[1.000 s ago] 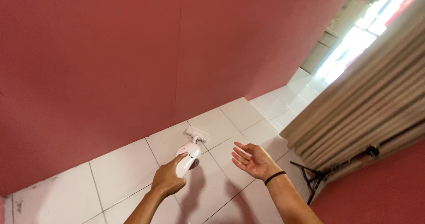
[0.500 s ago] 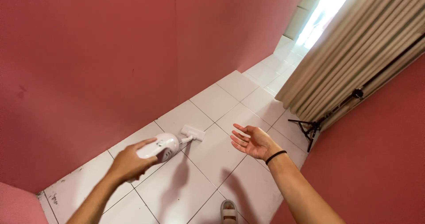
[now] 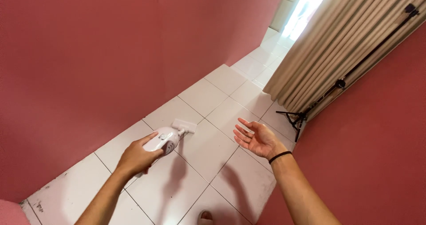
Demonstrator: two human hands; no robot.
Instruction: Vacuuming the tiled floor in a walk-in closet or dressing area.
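The left hand [image 3: 135, 157] sits at seven o'clock, wrapped around a handheld vacuum [image 3: 166, 140] whose nozzle points toward one o'clock, over the tiled floor [image 3: 208, 96]. The right hand [image 3: 257, 138], empty, lies at three o'clock from the vacuum, well apart. A wall [image 3: 88, 65] stands at ten o'clock; a curtain [image 3: 337, 43] hangs at two o'clock, with a stand [image 3: 295, 118] at its foot.

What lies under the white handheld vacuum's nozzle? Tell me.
White floor tiles with dark grout lines lie under the vacuum, held by the left hand. The patch directly beneath the flat nozzle is covered, so any dirt there can't be seen.
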